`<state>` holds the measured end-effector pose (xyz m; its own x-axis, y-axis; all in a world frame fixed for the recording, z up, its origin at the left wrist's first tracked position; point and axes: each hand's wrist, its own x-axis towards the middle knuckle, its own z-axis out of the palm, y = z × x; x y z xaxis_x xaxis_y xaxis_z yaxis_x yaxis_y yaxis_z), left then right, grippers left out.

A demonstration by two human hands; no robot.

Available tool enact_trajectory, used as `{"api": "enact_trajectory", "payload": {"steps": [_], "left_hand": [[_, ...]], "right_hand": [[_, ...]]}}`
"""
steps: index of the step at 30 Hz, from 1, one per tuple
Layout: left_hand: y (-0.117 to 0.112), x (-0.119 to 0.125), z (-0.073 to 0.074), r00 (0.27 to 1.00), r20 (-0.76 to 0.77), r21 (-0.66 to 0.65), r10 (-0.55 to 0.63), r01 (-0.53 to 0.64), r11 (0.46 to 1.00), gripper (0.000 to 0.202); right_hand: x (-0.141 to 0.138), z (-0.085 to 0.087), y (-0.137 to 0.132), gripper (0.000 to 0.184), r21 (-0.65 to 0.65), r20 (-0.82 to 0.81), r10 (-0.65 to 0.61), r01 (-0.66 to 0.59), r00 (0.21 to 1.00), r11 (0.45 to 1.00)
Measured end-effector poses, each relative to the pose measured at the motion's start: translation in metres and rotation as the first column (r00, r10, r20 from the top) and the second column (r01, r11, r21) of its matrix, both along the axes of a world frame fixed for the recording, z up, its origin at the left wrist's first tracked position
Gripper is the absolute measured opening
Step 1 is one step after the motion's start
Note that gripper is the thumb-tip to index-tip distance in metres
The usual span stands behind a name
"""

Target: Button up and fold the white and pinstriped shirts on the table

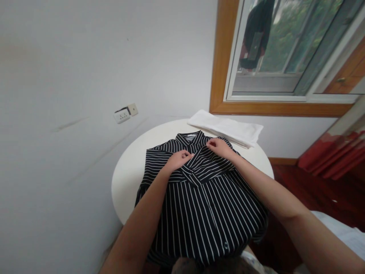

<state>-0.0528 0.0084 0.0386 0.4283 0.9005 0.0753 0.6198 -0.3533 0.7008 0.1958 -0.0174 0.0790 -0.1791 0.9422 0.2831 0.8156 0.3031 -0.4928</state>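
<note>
A black shirt with white stripes [205, 213] lies spread on a round white table [128, 171], its collar at the far side and its lower end hanging over the near edge. My left hand [178, 160] pinches the fabric at the middle of the chest, below the collar. Farther right and slightly higher, my right hand [218, 147] grips the cloth near the shoulder. Between the two hands the striped fabric is pulled into slanting folds. A sleeve appears laid across the chest; its end is partly hidden by my hands.
A folded white cloth [225, 127] rests at the table's far right edge. Behind the table stand a white wall with a socket [122, 115] and a wood-framed window [225, 102]. A red curtain [333, 156] hangs at the right above a dark red floor.
</note>
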Motion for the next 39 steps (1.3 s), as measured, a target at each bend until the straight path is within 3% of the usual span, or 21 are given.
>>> {"api": "enact_trajectory", "payload": {"steps": [2,4,6,8,12,19,23,25,28,30,32,34,39], "left_hand": [[-0.004,0.002,0.001,0.99,-0.136,0.076,-0.039,0.049,0.996,0.046],[-0.006,0.004,0.002,0.971,-0.238,0.14,-0.039,0.074,0.987,0.042],[-0.009,0.006,0.003,0.955,-0.296,0.195,-0.02,0.081,0.977,0.04],[-0.012,0.009,0.004,0.944,-0.331,0.219,0.005,0.071,0.973,0.039],[-0.017,0.015,0.002,0.922,-0.387,0.287,0.008,0.112,0.951,0.04],[-0.022,0.022,0.0,0.907,-0.413,0.28,-0.085,0.216,0.936,0.047],[-0.022,0.026,0.002,0.902,-0.421,0.271,-0.092,0.222,0.936,0.049],[-0.022,0.027,0.002,0.907,-0.413,0.266,-0.086,0.21,0.941,0.049],[-0.021,0.027,0.001,0.913,-0.4,0.259,-0.08,0.196,0.946,0.05],[-0.02,0.027,0.0,0.915,-0.395,0.252,-0.084,0.196,0.948,0.05],[-0.02,0.027,0.0,0.916,-0.391,0.247,-0.087,0.195,0.949,0.049],[-0.021,0.027,0.0,0.919,-0.386,0.248,-0.084,0.192,0.95,0.049],[-0.022,0.026,0.001,0.924,-0.374,0.251,-0.082,0.186,0.95,0.049]], "right_hand": [[0.03,0.0,0.008,0.024,0.006,0.198,-0.227,0.23,0.954,0.973],[0.053,-0.003,0.015,0.033,0.01,0.343,-0.432,0.457,0.834,0.89],[0.067,-0.009,0.02,0.042,-0.005,0.42,-0.534,0.59,0.734,0.807],[0.07,-0.015,0.024,0.05,-0.066,0.447,-0.551,0.641,0.704,0.765],[0.064,-0.024,0.028,0.05,-0.125,0.427,-0.537,0.636,0.728,0.762],[0.088,-0.033,0.023,0.039,0.097,0.465,-0.53,0.555,0.709,0.826],[0.1,-0.037,0.017,0.034,0.128,0.562,-0.472,0.492,0.68,0.861],[0.096,-0.036,0.014,0.034,0.134,0.596,-0.461,0.484,0.657,0.864],[0.08,-0.029,0.016,0.035,0.253,0.594,-0.499,0.442,0.631,0.86],[0.068,-0.024,0.024,0.036,0.286,0.589,-0.44,0.334,0.678,0.898],[0.056,-0.022,0.037,0.037,0.179,0.585,-0.293,0.231,0.756,0.956],[0.046,-0.024,0.052,0.039,0.037,0.559,-0.182,0.195,0.809,0.98],[0.036,-0.042,0.078,0.046,-0.054,0.504,-0.2,0.262,0.84,0.964]]}}
